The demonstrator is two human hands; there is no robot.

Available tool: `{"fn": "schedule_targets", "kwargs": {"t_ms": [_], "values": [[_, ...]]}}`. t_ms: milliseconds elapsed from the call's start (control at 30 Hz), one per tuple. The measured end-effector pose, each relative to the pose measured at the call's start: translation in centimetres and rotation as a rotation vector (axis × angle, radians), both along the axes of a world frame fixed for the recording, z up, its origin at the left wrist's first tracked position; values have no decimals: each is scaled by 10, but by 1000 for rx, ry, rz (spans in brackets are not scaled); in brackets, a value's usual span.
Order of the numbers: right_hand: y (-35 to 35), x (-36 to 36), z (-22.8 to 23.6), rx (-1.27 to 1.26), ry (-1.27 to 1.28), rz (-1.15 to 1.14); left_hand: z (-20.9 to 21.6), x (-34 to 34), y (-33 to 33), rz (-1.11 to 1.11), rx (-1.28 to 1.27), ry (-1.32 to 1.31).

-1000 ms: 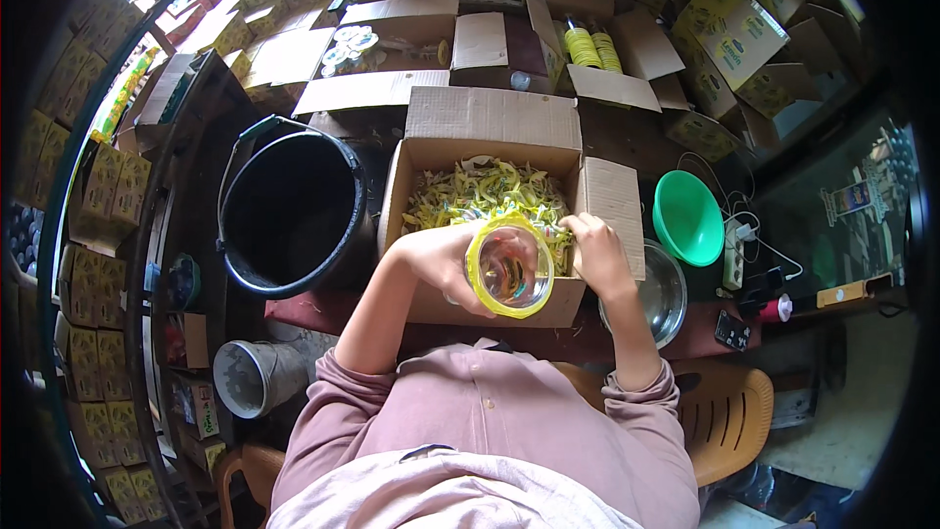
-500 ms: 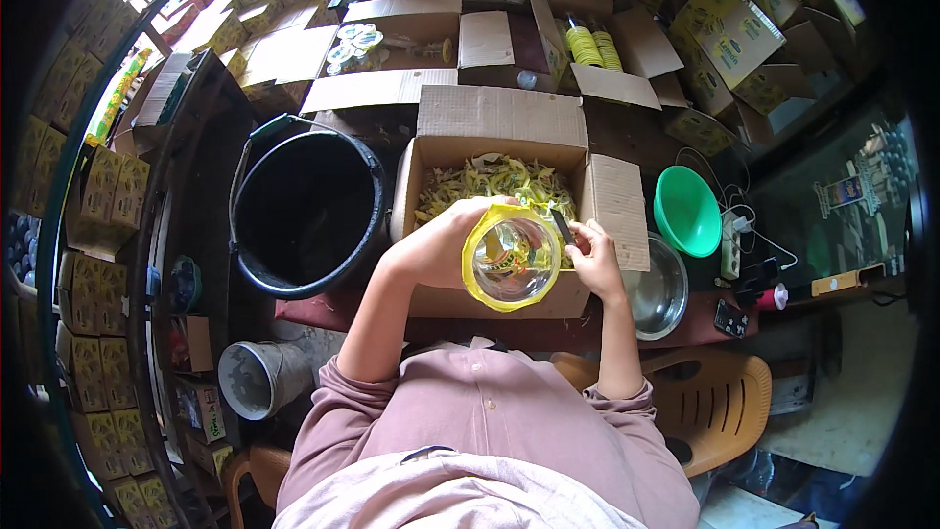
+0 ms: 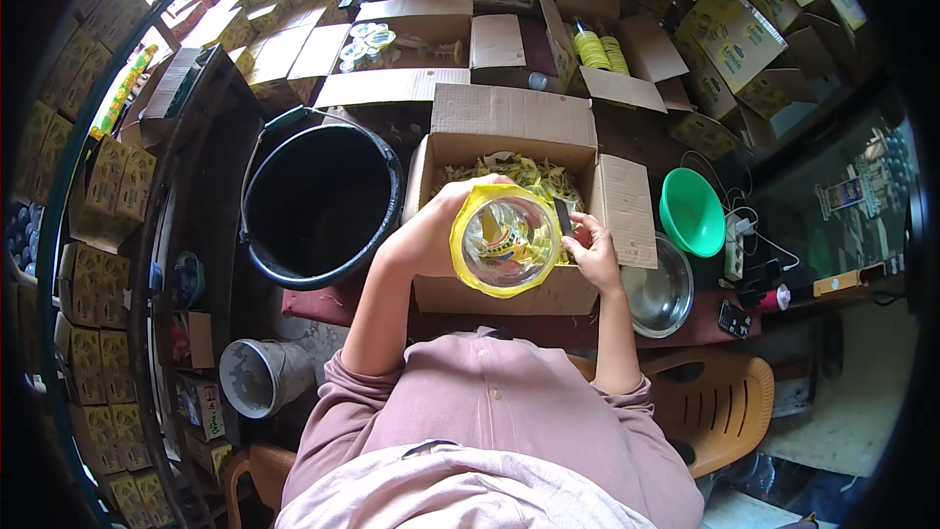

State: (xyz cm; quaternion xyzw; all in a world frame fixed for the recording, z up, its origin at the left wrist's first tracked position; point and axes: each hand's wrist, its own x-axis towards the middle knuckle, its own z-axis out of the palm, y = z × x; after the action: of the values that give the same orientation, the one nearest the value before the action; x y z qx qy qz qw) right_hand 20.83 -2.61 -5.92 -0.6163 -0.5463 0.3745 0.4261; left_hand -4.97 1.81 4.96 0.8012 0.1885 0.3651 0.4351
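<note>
A clear round plastic cup (image 3: 505, 247) with ragged yellow film around its rim is in front of my chest. Coloured print shows through it. My left hand (image 3: 438, 222) is wrapped round the cup's left side, its fingertips hidden behind it. At the cup's right edge, my right hand (image 3: 595, 255) pinches a slim dark tool like a cutter (image 3: 563, 217); its blade cannot be made out. Behind the cup, an open cardboard box (image 3: 514, 116) holds many thin yellow and whitish film scraps (image 3: 534, 171).
A large black bucket (image 3: 323, 279) stands left of the box. To the right are a green bowl (image 3: 690, 211), a metal bowl (image 3: 676, 318) and a white power strip (image 3: 732, 257). Farther back, open cartons hold lidded cups (image 3: 367, 44) and yellow ring stacks (image 3: 592, 51). A grey bucket (image 3: 259, 379) sits low left.
The cup has moved slightly left and away from me relative to the box, both hands with it. The view has shifted a little. Both hands keep their holds.
</note>
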Motion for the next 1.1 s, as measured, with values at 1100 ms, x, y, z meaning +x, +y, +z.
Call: {"fn": "schedule_targets", "kwargs": {"t_ms": [1100], "values": [[-3,-61,137,416,-498,210,7,31,9,346,206,306]]}}
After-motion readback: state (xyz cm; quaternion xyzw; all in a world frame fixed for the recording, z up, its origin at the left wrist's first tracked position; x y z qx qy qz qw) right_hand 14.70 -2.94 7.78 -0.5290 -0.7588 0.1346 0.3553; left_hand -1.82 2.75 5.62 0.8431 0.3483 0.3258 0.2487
